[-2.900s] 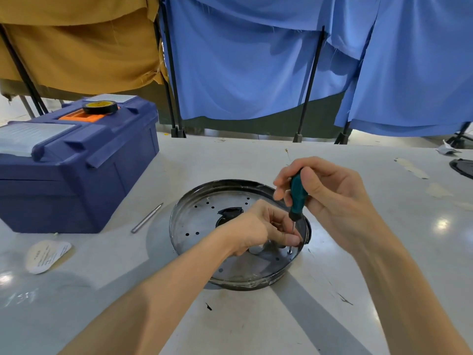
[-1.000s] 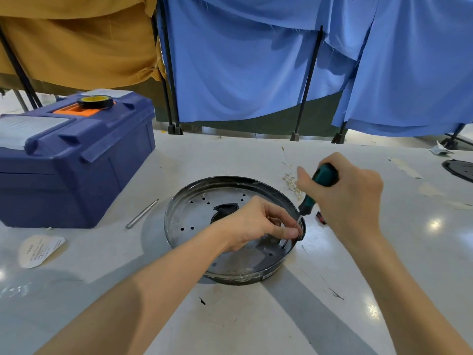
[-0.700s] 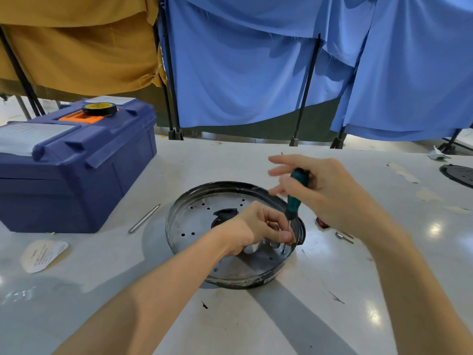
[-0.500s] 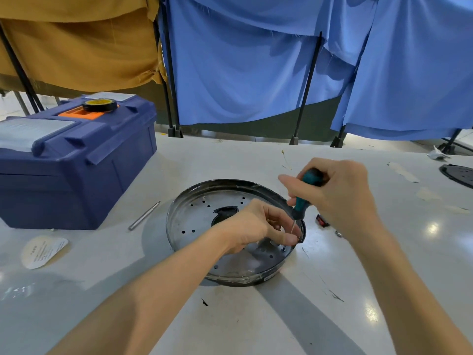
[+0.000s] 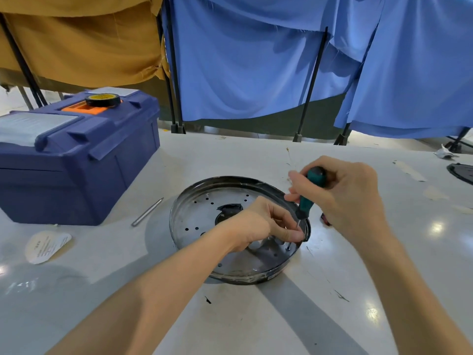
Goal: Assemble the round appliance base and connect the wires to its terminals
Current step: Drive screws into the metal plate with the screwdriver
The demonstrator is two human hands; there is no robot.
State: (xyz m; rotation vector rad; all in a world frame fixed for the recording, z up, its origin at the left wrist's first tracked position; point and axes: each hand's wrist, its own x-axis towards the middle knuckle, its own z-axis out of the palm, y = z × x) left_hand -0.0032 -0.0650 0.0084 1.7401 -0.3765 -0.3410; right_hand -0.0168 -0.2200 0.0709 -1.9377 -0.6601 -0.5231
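Head camera shows the round base (image 5: 202, 213) lying on the desk (image 5: 256, 316), a blue toolbox (image 5: 76, 162) at 10 o'clock. The right hand (image 5: 345, 198) wraps its grip around the green screwdriver (image 5: 306, 204), tip down at the base's 4 o'clock edge; the left hand (image 5: 258, 224) pinches its shaft.

Bright overhead light leaves glare spots on the pale worktop (image 5: 256, 160) and soft shadows below; wide-angle distortion bends the edges, where detail seems slightly soft.
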